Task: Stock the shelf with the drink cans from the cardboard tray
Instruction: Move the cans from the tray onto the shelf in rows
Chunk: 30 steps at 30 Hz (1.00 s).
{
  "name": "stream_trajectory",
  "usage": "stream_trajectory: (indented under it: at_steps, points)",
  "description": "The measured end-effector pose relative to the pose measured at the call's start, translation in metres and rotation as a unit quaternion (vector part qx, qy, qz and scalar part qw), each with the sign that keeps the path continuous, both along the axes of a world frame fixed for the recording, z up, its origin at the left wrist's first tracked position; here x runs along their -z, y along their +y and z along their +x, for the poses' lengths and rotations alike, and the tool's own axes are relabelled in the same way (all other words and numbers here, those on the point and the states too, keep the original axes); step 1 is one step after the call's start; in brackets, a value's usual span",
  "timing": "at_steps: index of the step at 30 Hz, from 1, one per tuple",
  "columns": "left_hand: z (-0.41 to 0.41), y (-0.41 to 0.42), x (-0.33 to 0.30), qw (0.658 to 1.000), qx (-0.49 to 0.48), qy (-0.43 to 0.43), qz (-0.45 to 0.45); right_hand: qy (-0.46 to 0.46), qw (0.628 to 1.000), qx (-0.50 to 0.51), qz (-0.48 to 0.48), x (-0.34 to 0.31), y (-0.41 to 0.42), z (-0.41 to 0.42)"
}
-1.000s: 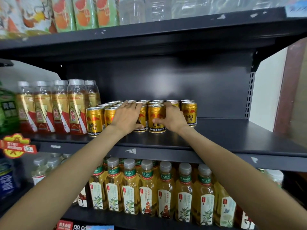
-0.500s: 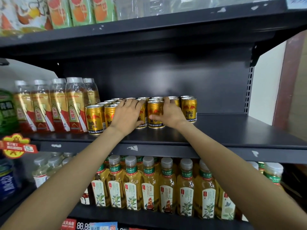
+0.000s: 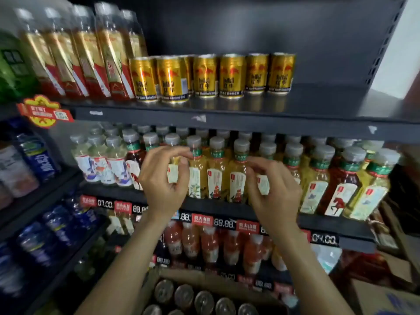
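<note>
- Head view: gold drink cans stand in a row on the dark shelf, near the top of the picture.
- The cans stand up straight, side by side and touching, with more cans behind the front ones.
- The right part of that shelf, past the last can, is bare.
- At the bottom edge sits the cardboard tray, with the round silver tops of more cans showing inside it.
- The left hand is up in the air between the shelf and the tray. Its fingers are bent loosely and it holds nothing.
- The right hand is beside it, a little apart, fingers bent the same loose way, and it holds nothing too.
- Right behind the hands is a lower shelf full of yellow tea bottles with grey caps.
- To the left of the gold cans stand tall bottles with gold and red labels.
- A red and yellow tag hangs on the shelf edge at the left.
- Lower down are orange drink bottles and red price labels.
- Blue bottles fill the rack at the far left.
</note>
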<state>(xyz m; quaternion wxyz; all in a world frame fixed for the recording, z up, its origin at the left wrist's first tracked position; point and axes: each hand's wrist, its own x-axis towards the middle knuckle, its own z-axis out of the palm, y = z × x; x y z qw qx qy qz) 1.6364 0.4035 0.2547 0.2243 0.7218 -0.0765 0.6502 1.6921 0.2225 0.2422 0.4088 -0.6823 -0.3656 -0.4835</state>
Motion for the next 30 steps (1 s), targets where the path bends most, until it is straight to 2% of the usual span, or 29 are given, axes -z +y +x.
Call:
stream_trajectory:
  at_steps: [2,4,7,11,13,18,20,22,26,30]
  points:
    - [-0.018,0.001,0.036,0.995,0.015,0.090,-0.049,0.075,0.995,-0.020,-0.069,0.040,-0.007,-0.017]
    - [-0.038,0.003,0.070,0.973,0.010,0.219,-0.070,0.164,0.976,-0.027,-0.144,0.080,-0.015,-0.033]
    - [-0.064,0.014,0.125,0.894,0.030,0.435,-0.097,0.310,0.919,-0.053,-0.238,0.140,-0.027,-0.052]
    - [-0.098,0.025,0.192,0.793,0.045,0.595,-0.123,0.423,0.839,-0.094,-0.330,0.208,-0.039,-0.079]
    - [-0.115,0.028,0.222,0.761,0.037,0.633,-0.135,0.491,0.800,-0.084,-0.334,0.234,-0.041,-0.092]
    - [-0.149,0.024,0.282,0.763,-0.017,0.638,-0.100,0.570,0.715,-0.016,-0.404,0.289,-0.036,-0.120]
    - [-0.155,0.018,0.300,0.762,0.000,0.639,-0.104,0.573,0.693,0.007,-0.438,0.305,-0.034,-0.127]
    - [-0.155,0.011,0.315,0.750,0.026,0.656,-0.086,0.554,0.679,0.030,-0.480,0.316,-0.031,-0.132]
    - [-0.138,-0.003,0.340,0.716,0.069,0.694,0.030,0.527,0.664,0.069,-0.526,0.326,-0.024,-0.135]
    - [-0.118,-0.019,0.351,0.670,0.025,0.741,0.047,0.506,0.673,0.098,-0.531,0.329,-0.011,-0.130]
